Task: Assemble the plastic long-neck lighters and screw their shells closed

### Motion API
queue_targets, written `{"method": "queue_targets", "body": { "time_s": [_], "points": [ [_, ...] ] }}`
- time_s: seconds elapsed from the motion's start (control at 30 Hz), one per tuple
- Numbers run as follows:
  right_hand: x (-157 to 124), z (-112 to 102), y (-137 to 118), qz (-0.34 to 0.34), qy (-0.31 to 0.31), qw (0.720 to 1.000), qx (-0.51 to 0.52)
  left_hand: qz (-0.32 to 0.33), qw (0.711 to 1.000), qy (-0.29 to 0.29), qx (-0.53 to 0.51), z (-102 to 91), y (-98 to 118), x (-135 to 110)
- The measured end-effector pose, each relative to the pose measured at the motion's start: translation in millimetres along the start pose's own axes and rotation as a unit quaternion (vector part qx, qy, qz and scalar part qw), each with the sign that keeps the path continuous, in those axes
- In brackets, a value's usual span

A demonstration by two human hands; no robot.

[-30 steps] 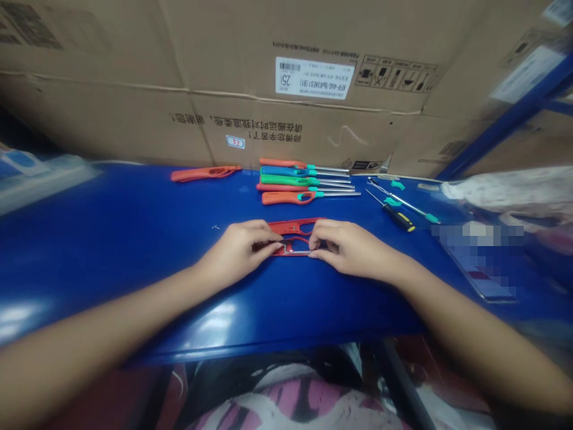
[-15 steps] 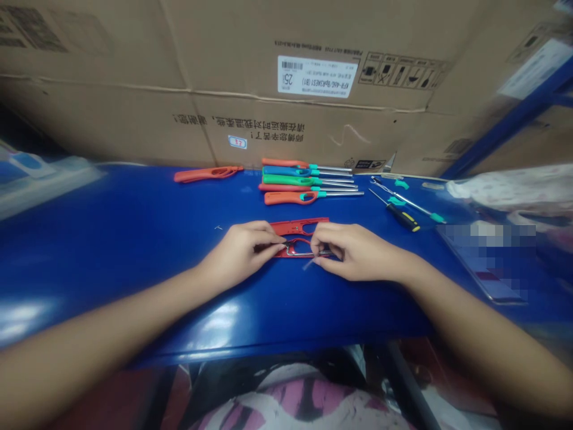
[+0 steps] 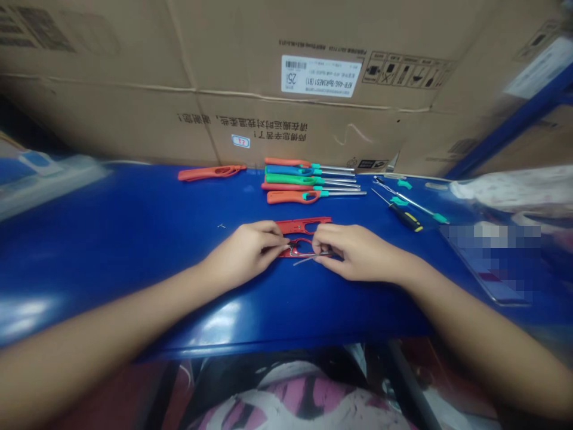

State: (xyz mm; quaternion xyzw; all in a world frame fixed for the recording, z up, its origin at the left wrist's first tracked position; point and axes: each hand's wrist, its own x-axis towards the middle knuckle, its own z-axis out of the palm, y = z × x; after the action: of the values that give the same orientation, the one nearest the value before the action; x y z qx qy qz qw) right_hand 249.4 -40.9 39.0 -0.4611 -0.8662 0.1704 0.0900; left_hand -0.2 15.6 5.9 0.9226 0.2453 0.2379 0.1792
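Two red lighter shell halves lie one behind the other on the blue table: the rear half [image 3: 293, 226] shows its inner side, the front half [image 3: 285, 254] is partly covered by my fingers. My left hand [image 3: 246, 251] pinches a small black part [image 3: 294, 244] at the front half, left of its trigger loop. A thin bent wire or tube [image 3: 301, 255] runs rightward from there. My right hand [image 3: 356, 251] is closed in a pinch on a thin translucent tube [image 3: 301, 261], whose free end points left. What else the right fingers hold is hidden.
Behind the shells lie several stick lighters [image 3: 293, 196] and an orange lighter handle [image 3: 208, 173]. A screwdriver [image 3: 405, 217], a metal rod [image 3: 412, 202] and green pieces [image 3: 400, 202] lie right. A phone-like flat object [image 3: 487, 278] is farther right. A cardboard box [image 3: 147, 119] stands behind.
The thin translucent tube has swung from pointing steeply down-left to lying flatter and pointing left. Both hands stay at the shell; the whole view has shifted slightly.
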Motion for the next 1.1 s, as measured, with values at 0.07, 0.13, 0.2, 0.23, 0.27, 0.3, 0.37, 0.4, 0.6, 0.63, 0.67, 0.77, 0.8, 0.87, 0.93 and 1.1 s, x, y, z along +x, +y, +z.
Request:
{"method": "queue_targets", "body": {
  "time_s": [0.07, 0.13, 0.2, 0.23, 0.27, 0.3, 0.37, 0.4, 0.6, 0.63, 0.67, 0.77, 0.8, 0.87, 0.93, 1.1],
  "points": [
    [-0.4, -1.4, -0.1, 0.001, 0.001, 1.0, 0.002, 0.007, 0.999, -0.022, 0.041, -5.0, 1.8, -1.7],
    [-1.0, -2.5, -0.1, -0.001, 0.001, 1.0, 0.001, 0.022, 0.994, -0.054, 0.092, -12.9, 4.9, -3.1],
    [-1.2, -3.0, -0.1, -0.002, 0.0, 1.0, 0.001, 0.039, 0.982, -0.097, 0.158, -21.6, 8.7, -4.5],
    [-1.2, -3.0, 0.0, -0.001, -0.001, 1.0, 0.001, 0.045, 0.974, -0.115, 0.189, -25.3, 10.5, -5.2],
    [-1.0, -2.9, 0.1, -0.001, -0.003, 1.0, 0.002, 0.049, 0.967, -0.129, 0.213, -28.1, 12.0, -6.0],
    [-0.8, -2.8, 0.2, 0.0, -0.004, 1.0, 0.004, 0.053, 0.961, -0.14, 0.232, -30.0, 13.0, -6.9],
    [-0.5, -2.9, 0.5, 0.001, -0.004, 1.0, 0.006, 0.056, 0.954, -0.152, 0.253, -30.8, 13.8, -8.7],
    [-0.6, -3.4, 0.7, -0.001, -0.005, 1.0, 0.005, 0.057, 0.952, -0.154, 0.258, -30.0, 13.4, -9.5],
    [-7.5, -11.2, 0.0, -0.057, -0.036, 0.998, 0.018, 0.064, 0.968, -0.146, 0.193, -22.8, 6.3, -9.7],
    [-8.4, -11.8, -0.5, -0.064, -0.04, 0.997, 0.022, 0.063, 0.973, -0.139, 0.176, -22.1, 4.8, -9.4],
    [-8.7, -11.8, -0.8, -0.068, -0.039, 0.997, 0.025, 0.059, 0.977, -0.13, 0.161, -21.4, 3.3, -9.3],
    [-5.8, -7.0, -0.9, -0.055, -0.009, 0.998, 0.02, 0.047, 0.985, -0.103, 0.13, -19.0, -0.2, -9.4],
    [-3.9, -4.1, -0.4, -0.045, 0.007, 0.999, 0.015, 0.044, 0.987, -0.097, 0.12, -17.8, -0.7, -9.5],
    [0.2, 2.2, 1.3, -0.019, 0.034, 0.999, 0.01, 0.041, 0.99, -0.093, 0.098, -14.9, -0.8, -9.4],
    [3.3, 7.3, 3.5, 0.008, 0.053, 0.998, 0.018, 0.037, 0.992, -0.091, 0.073, -11.9, 0.4, -8.9],
    [5.0, 10.9, 8.1, 0.048, 0.061, 0.997, 0.02, 0.034, 0.995, -0.081, 0.037, -7.2, 4.2, -8.1]
  ]
}}
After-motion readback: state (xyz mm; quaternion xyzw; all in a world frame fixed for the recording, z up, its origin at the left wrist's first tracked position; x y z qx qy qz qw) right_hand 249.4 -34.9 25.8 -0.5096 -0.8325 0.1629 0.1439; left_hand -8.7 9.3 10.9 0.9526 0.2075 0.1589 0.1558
